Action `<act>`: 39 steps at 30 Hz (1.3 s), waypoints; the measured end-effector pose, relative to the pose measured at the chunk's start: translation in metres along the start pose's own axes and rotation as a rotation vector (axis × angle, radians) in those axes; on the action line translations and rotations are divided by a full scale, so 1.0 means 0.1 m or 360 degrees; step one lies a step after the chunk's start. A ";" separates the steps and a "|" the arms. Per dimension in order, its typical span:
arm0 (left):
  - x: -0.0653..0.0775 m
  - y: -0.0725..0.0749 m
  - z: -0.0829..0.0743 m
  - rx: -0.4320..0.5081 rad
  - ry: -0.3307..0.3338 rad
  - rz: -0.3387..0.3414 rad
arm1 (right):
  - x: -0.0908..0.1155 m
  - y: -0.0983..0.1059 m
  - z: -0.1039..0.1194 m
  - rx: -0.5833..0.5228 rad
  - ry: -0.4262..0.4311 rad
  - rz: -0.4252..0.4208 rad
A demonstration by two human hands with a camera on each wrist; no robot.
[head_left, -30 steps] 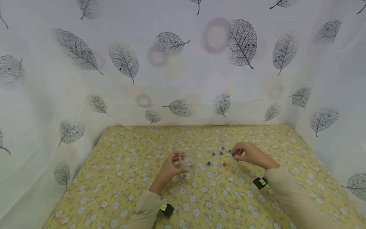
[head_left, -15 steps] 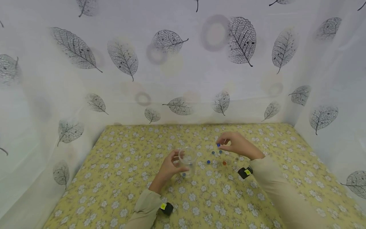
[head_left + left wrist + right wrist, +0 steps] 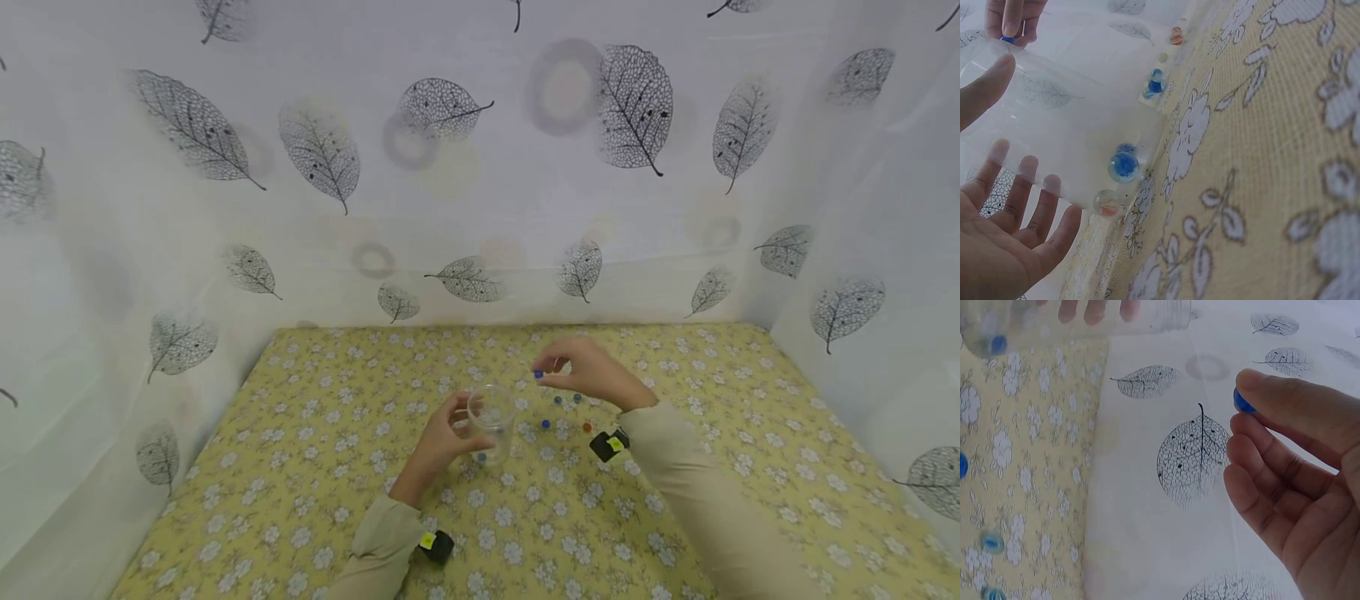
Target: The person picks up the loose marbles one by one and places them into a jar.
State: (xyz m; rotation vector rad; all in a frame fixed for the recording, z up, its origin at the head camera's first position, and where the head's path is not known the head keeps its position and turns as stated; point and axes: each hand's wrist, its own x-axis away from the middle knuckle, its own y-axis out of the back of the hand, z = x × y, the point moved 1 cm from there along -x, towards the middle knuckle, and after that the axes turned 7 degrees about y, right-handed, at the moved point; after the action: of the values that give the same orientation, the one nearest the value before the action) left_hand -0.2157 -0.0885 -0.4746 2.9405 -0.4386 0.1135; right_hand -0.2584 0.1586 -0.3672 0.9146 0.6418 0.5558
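Note:
In the head view my left hand [image 3: 441, 443] holds a clear plastic jar [image 3: 501, 442] upright on the cloth, thumb on one side and fingers on the other. A blue marble [image 3: 1124, 167] and an orange-and-white marble [image 3: 1108, 203] show in the jar's bottom in the left wrist view. My right hand [image 3: 588, 371] pinches another blue marble [image 3: 1244, 401] between thumb and fingertips. It hovers just right of the jar's open rim, a little farther back. The other right fingers are curled under the thumb.
Right of the jar lie a dark blue marble [image 3: 545, 424], an orange marble [image 3: 587, 427] and two bluish marbles, one of them a teal marble [image 3: 577, 398]. A yellow flowered cloth [image 3: 322, 475] covers the table. Leaf-patterned white curtains [image 3: 480, 192] enclose its back and sides.
My right hand has carried the pinched blue marble leftward over the loose marbles, from the right side of the group to near the jar. My left hand and the jar stay put.

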 end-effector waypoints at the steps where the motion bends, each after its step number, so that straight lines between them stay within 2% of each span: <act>1: 0.00 0.00 0.00 0.0002 0.0001 0.0000 | -0.02 -0.02 0.01 -0.0014 0.0008 0.0003; 7: 0.00 0.01 -0.02 0.0015 0.0005 0.0009 | -0.14 -0.13 0.07 -0.0110 0.0090 0.0037; 15: 0.01 0.00 -0.02 0.0013 0.0003 0.0024 | -0.22 -0.25 0.16 -0.0122 0.0240 0.0021; 19: 0.02 0.00 -0.01 0.0014 -0.0001 0.0028 | -0.22 -0.28 0.17 -0.0139 0.0246 0.0045; 25: 0.02 0.01 -0.01 0.0010 -0.0010 0.0024 | -0.22 -0.32 0.16 -0.0187 0.0180 0.0109; 30: 0.03 0.01 -0.02 -0.0002 -0.0006 0.0024 | -0.22 -0.32 0.18 -0.0161 0.0163 0.0130; 39: 0.02 0.01 -0.02 -0.0029 -0.0028 0.0028 | -0.23 -0.30 0.21 -0.0141 0.0225 0.0130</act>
State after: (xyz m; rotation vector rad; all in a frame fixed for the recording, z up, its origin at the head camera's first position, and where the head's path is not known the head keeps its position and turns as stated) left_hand -0.2145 -0.0896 -0.4727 2.9222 -0.4652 0.0852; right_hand -0.2542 0.1168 -0.3777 0.8260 0.7040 0.7214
